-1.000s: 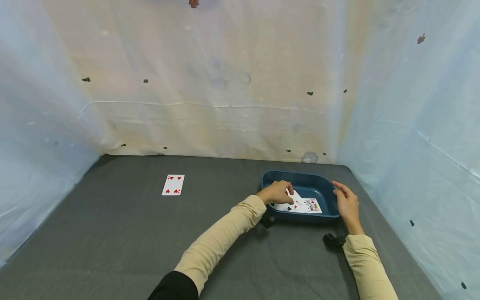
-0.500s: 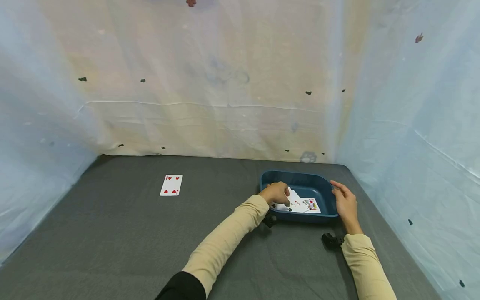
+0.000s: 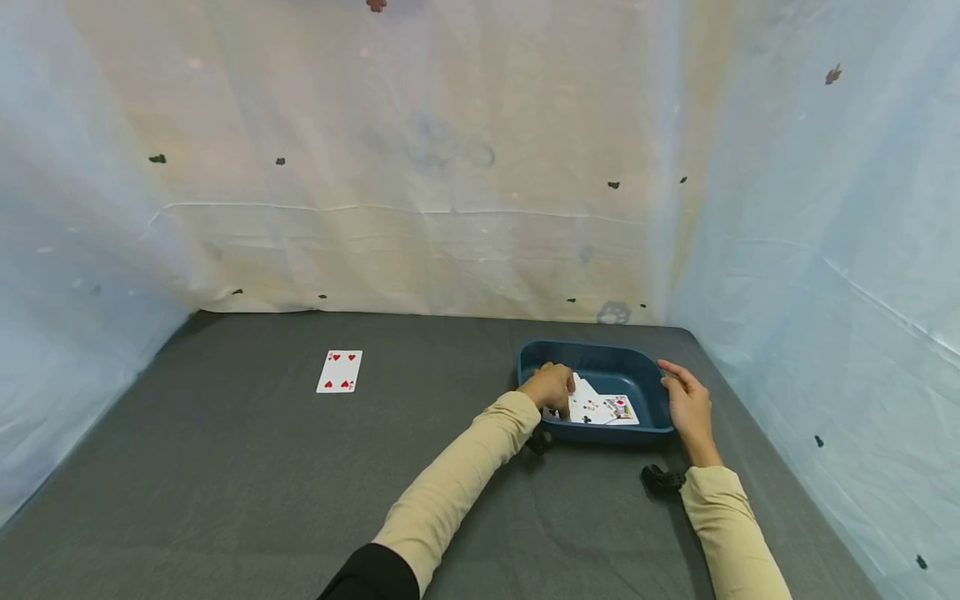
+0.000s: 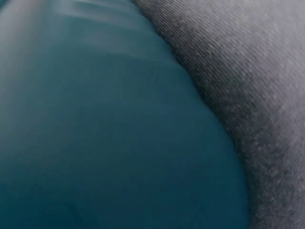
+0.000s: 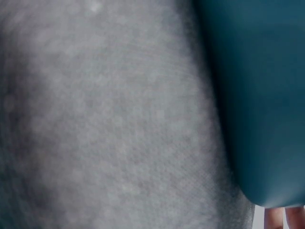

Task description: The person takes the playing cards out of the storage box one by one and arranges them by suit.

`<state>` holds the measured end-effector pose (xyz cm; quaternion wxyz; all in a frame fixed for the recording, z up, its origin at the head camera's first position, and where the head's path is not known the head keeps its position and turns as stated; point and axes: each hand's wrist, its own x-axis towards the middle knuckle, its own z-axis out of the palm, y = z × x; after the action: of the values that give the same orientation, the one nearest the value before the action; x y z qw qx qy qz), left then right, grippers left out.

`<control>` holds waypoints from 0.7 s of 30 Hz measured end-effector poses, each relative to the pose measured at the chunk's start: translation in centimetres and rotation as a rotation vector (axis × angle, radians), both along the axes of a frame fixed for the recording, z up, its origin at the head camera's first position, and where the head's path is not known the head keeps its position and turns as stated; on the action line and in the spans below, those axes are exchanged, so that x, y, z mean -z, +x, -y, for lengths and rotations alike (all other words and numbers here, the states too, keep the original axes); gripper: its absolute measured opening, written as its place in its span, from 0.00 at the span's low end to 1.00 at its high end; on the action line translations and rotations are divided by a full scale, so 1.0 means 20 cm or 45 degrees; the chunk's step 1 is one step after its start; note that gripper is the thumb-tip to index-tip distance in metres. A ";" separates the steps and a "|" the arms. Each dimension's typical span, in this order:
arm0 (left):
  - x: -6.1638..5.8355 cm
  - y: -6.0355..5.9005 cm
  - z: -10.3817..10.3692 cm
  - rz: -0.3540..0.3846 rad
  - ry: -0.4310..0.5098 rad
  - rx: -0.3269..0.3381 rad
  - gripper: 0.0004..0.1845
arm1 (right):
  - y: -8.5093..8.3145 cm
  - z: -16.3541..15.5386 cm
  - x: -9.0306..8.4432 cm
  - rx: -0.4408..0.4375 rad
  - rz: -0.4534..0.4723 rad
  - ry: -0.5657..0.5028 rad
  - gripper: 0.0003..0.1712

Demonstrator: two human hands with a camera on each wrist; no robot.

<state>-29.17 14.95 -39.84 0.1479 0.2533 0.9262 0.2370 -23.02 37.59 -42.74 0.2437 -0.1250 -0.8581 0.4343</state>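
A dark blue tray (image 3: 607, 434) with rounded corners stands on the grey cloth. Several playing cards (image 3: 592, 410) lie overlapped face up at its near left, clubs and a red-suited face card among them. My left hand (image 3: 548, 387) reaches over the left wall with its fingers bent down onto the cards; I cannot tell whether it pinches one. My right hand (image 3: 692, 412) holds the tray's right wall at the rim. Fingers (image 5: 273, 217) show past the tray's edge in the right wrist view. The tray's outer wall (image 4: 109, 124) fills most of the left wrist view.
A four of hearts (image 3: 340, 372) lies face up on the cloth, well left of the tray. Pale patterned sheets (image 3: 420, 167) hang behind the table and at both sides. A black wrist camera (image 3: 660, 480) sits under the right wrist.
My left hand has drawn slightly left inside the tray and its fingers now point down, baring more of the cards. The right hand stays at the rim. The head view has shifted slightly.
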 end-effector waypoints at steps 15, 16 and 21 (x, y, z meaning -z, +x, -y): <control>0.07 -0.05 -0.03 -0.045 0.039 -0.076 0.17 | 0.00 0.00 0.01 -0.012 -0.008 -0.011 0.19; 0.07 -0.05 -0.03 -0.037 0.039 -0.090 0.17 | 0.00 0.00 0.01 -0.015 -0.003 -0.012 0.19; 0.07 -0.05 -0.04 -0.021 0.014 -0.136 0.18 | 0.00 -0.01 0.01 -0.007 0.023 -0.014 0.19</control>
<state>-30.16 15.69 -41.22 0.1260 0.2063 0.9383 0.2474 -23.07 37.79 -42.88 0.2341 -0.1278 -0.8583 0.4384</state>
